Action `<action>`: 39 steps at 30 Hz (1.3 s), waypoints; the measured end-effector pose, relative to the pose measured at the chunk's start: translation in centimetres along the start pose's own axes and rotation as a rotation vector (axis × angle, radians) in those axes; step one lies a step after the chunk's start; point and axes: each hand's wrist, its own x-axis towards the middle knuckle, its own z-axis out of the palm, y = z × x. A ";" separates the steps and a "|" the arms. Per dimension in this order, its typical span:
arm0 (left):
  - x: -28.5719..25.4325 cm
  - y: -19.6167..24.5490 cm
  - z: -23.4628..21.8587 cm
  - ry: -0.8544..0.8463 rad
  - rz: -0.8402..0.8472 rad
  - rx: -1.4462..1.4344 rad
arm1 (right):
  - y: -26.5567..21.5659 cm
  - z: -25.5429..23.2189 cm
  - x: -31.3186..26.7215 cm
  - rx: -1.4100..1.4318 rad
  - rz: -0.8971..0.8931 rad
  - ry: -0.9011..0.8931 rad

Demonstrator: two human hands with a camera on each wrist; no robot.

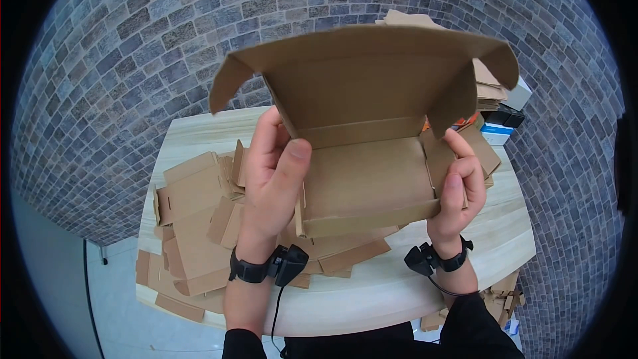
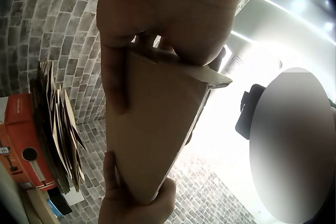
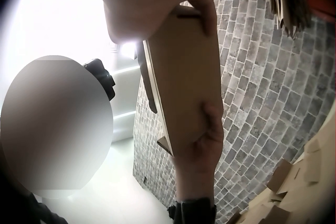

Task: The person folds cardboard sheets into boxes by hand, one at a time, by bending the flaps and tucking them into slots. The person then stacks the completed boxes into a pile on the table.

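A brown cardboard box (image 1: pixel 372 169) is held up over the table in the head view, its inside facing me and its lid (image 1: pixel 372 86) raised at the back, with flaps at the lid's ends. The left hand (image 1: pixel 274 179) grips the left side wall, thumb on the near side. On the right side, the right hand (image 1: pixel 462 189) holds the wall with curled fingers and thumb. From below, the left wrist view shows the plain underside of the box (image 2: pixel 157 124) between both hands. The right wrist view likewise has the box (image 3: pixel 186 77) spanning the hands.
Flattened cardboard pieces (image 1: pixel 199 219) cover the left of the pale table (image 1: pixel 492 246). Stacked cardboard (image 1: pixel 490 96) stands at the back right, with an orange box (image 2: pixel 21 129) beside it. More cardboard (image 1: pixel 502 299) lies low at the right, and brick-patterned walls (image 1: pixel 199 26) rise behind.
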 end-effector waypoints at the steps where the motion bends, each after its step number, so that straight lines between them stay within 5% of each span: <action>1: 0.0 0.0 0.2 0.042 -0.015 -0.009 | 0.0 0.0 0.1 0.000 0.000 0.001; 11: -0.3 0.6 -0.7 -0.060 -0.065 0.012 | 0.1 0.3 0.7 0.247 0.082 -0.026; 12: 0.3 0.1 -1.1 -0.174 0.074 0.006 | 0.0 0.2 0.7 0.251 0.099 -0.060; 13: 0.5 0.1 -1.1 -0.177 0.039 -0.031 | 0.1 0.0 0.5 0.209 0.132 -0.064; 20: 0.6 -0.2 -1.2 -0.227 0.035 -0.015 | 1.0 -0.2 1.1 0.124 0.013 -0.197; 23: 0.5 0.0 -1.4 -0.254 0.009 0.083 | 0.4 0.6 1.3 0.241 0.146 -0.149; 29: 0.9 0.5 -1.7 -0.319 -0.014 0.230 | 0.2 0.7 1.4 0.282 0.135 -0.106; 32: 0.9 0.7 -2.0 -0.351 -0.032 0.184 | 0.7 -0.4 1.9 0.033 -0.052 -0.292; 39: 0.3 0.9 -1.4 -0.458 -0.075 -0.043 | 0.7 -0.7 1.7 0.308 0.288 -0.168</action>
